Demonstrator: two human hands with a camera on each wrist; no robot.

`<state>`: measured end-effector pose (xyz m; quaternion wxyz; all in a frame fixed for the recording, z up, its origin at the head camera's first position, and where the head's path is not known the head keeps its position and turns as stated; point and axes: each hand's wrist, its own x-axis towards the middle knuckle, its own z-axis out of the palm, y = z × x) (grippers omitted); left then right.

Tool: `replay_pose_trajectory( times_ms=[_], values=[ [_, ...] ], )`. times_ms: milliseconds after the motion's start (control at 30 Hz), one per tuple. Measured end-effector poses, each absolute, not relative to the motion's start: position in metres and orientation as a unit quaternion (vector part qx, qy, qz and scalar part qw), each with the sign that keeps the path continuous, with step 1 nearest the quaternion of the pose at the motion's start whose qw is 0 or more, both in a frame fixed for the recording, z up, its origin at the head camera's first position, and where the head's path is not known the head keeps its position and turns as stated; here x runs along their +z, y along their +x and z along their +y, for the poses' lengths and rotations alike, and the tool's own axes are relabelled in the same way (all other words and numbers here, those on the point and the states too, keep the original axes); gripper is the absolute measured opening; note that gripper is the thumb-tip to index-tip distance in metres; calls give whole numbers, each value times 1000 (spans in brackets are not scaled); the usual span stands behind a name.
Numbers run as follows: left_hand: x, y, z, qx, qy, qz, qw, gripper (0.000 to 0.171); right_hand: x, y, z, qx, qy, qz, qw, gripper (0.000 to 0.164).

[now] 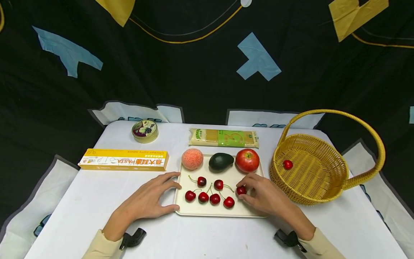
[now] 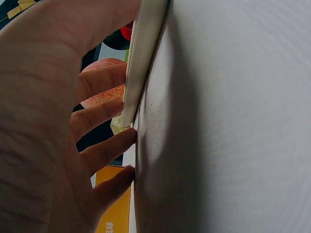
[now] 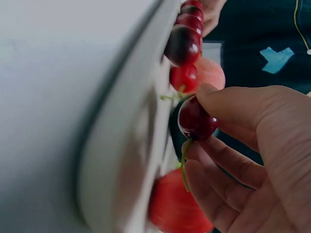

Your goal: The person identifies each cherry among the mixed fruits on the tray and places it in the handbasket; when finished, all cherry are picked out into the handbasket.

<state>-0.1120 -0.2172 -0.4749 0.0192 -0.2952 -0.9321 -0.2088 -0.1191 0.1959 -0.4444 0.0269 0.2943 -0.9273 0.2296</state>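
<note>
A cream tray on the white table holds several cherries, a peach, an avocado and a red apple. My right hand pinches one cherry at the tray's right side; the right wrist view shows that cherry between thumb and fingers, just above the tray. My left hand lies flat with straight fingers against the tray's left edge. A yellow wicker basket at the right holds one cherry.
A yellow pasta box lies left of the tray, a round tin behind it. A packet of noodles lies behind the tray. A black patterned cloth hangs behind the table.
</note>
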Motion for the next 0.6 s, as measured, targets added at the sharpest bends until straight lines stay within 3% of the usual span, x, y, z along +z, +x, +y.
replay_pose_trajectory(
  times_ms=[600],
  values=[
    [-474,-112,-218,-208,-294,-933,14,52,-400,-132,238,234,313,-900,193,34]
  ],
)
